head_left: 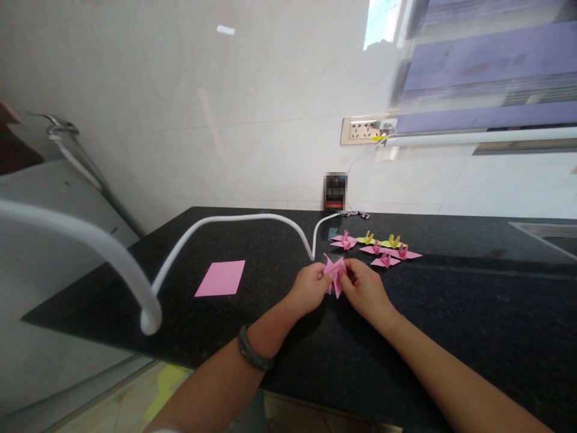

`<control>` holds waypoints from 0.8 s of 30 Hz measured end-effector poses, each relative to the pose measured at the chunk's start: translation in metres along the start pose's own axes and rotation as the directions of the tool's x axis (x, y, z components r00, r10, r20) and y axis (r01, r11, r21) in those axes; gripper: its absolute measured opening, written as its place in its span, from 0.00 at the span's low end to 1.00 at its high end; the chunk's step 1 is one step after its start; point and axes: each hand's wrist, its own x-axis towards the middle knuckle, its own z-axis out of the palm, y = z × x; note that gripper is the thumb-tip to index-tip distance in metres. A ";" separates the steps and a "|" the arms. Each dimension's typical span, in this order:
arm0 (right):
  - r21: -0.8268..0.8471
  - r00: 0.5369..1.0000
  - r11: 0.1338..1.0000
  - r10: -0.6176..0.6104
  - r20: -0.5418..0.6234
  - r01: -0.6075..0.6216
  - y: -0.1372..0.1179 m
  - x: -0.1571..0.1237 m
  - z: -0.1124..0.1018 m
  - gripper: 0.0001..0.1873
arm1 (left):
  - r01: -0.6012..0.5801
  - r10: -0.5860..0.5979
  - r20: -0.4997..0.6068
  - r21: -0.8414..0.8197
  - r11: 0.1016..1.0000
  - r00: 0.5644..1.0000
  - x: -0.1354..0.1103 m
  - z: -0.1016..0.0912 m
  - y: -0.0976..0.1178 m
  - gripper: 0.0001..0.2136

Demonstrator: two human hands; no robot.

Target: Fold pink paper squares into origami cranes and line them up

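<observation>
Both my hands meet over the black stone counter [451, 313] and pinch a partly folded pink paper figure [335, 273]. My left hand [308, 288] grips its left side with closed fingers; a dark green bangle sits on that wrist. My right hand [365, 287] holds the right side, fingers curled round the paper. Just behind them lie several finished folded paper figures [376, 246], pink and yellow, in a loose cluster. A flat pink paper square [220, 278] lies on the counter to the left.
A white cable [234, 221] loops across the counter from the near left up to a wall socket plate [365, 130]. A small dark device [336, 192] leans against the white wall. A sink edge [545, 234] shows at far right. A tap [61, 129] sticks out at left.
</observation>
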 end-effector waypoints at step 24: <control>0.771 0.817 0.297 0.339 0.467 -0.564 0.003 0.000 0.006 0.12 | 0.171 -0.145 0.097 -0.380 0.909 0.985 -0.004 -0.004 0.012 0.18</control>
